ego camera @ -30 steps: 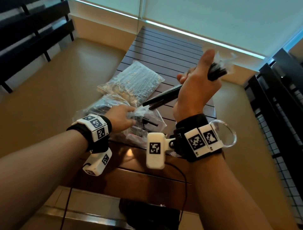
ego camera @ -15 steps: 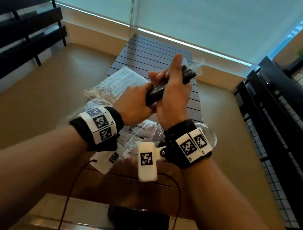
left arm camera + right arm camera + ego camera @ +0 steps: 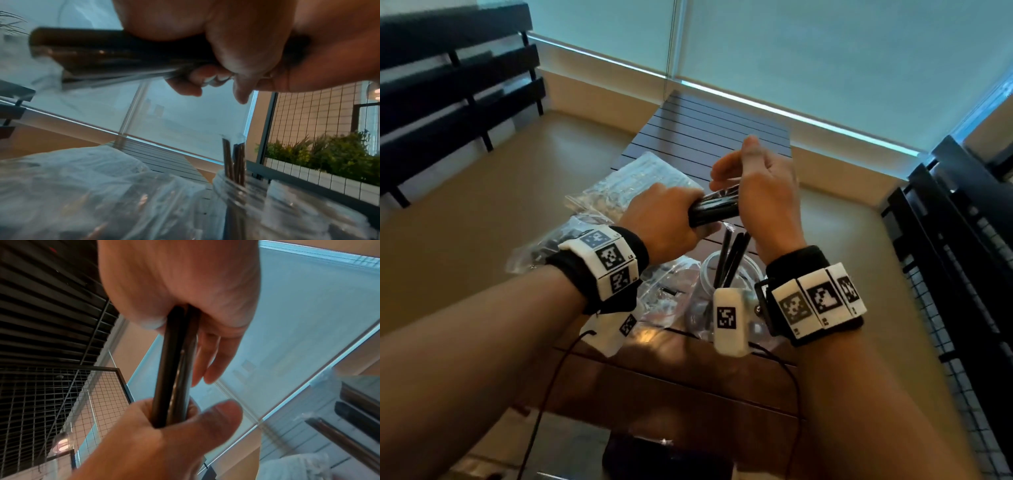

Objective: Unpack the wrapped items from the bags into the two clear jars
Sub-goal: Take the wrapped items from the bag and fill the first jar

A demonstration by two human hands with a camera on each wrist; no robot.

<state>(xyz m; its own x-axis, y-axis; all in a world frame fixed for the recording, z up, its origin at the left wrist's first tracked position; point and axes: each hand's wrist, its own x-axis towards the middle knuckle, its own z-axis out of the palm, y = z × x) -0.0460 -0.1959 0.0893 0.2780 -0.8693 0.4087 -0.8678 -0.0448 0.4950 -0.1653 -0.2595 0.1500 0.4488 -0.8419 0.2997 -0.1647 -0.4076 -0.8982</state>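
Wrapped items [image 3: 714, 212], a bundle of thin black sticks in clear film, are held between both hands above a slatted wooden table [image 3: 709, 137]. Nearest the viewer, two forearms reach forward, each with a black wrist strap carrying white tags printed with black square codes. The left hand [image 3: 664, 222] curls its fingers around one end of the bundle; the right hand [image 3: 763, 192] holds the other end against its palm with the fingers loosely extended and the thumb raised. Directly below the hands stands a clear jar [image 3: 726, 274] on the table, with several black sticks [image 3: 732, 257] standing upright in it. The left wrist view shows a second clear jar [image 3: 308, 211] just beside it. To the left lie crinkled clear plastic bags [image 3: 626, 185] holding more dark items. Beyond the table is a low ledge under a pale frosted window [image 3: 825, 51].
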